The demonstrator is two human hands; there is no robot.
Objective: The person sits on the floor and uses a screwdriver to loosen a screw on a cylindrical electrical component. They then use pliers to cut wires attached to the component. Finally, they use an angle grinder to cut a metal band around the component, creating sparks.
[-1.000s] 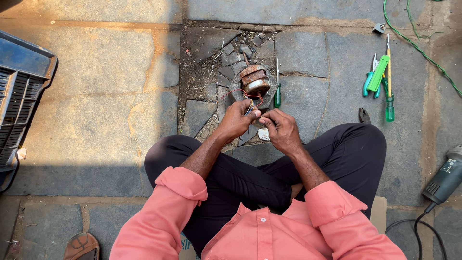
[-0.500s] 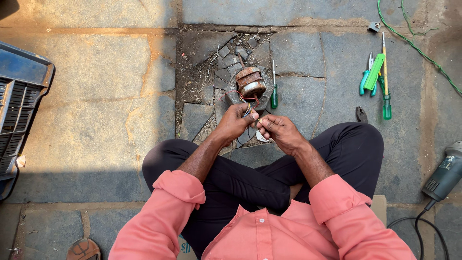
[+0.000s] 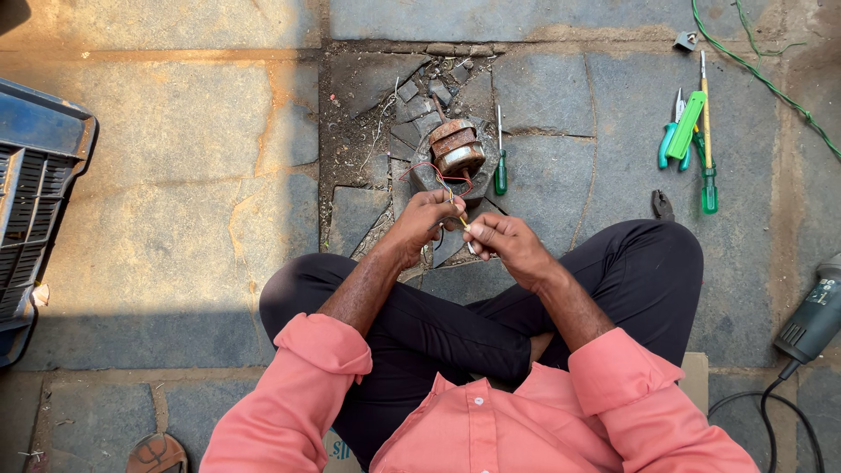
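Both hands have drifted slightly lower since a second ago. The left hand (image 3: 424, 219) and right hand (image 3: 503, 242) pinch thin wires (image 3: 459, 213) together; those red strands run to the rusty motor coil (image 3: 456, 149) on cracked paving (image 3: 368, 149), screwdriver (image 3: 500, 166) beside.

Rusty copper-wound motor coil (image 3: 456, 151) set on cracked stone paving (image 3: 219, 175), thin red and yellow wire leads (image 3: 454, 200) pinched between left hand (image 3: 427, 219) and right hand (image 3: 501, 242), green-handled screwdriver (image 3: 500, 166) laid just beside the coil.

Rusty metal motor core (image 3: 457, 151), thin plastic-coated wires (image 3: 436, 168), rough cracked stone floor (image 3: 201, 175), glossy plastic screwdriver handle (image 3: 500, 180)
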